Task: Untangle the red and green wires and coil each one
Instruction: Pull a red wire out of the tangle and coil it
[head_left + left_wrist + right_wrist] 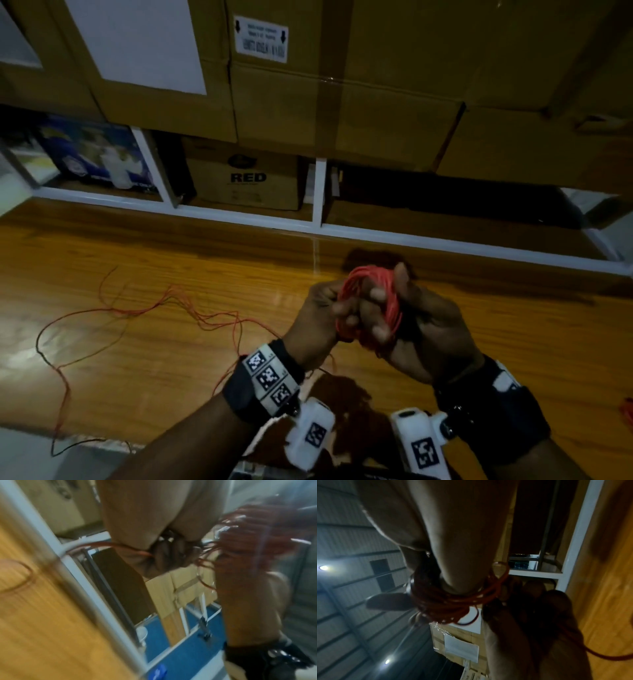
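A glossy wooden desk (pixel 144 359) fills the lower frame, backed by a white shelf frame (pixel 318 195) holding cardboard boxes (pixel 342 113). At centre right, the left hand (pixel 320 318) and right hand (pixel 421 329) both clamp their grip on the coiled red wire (pixel 368 287). Its loose length trails left across the desk beside a darker green wire (pixel 51 363).
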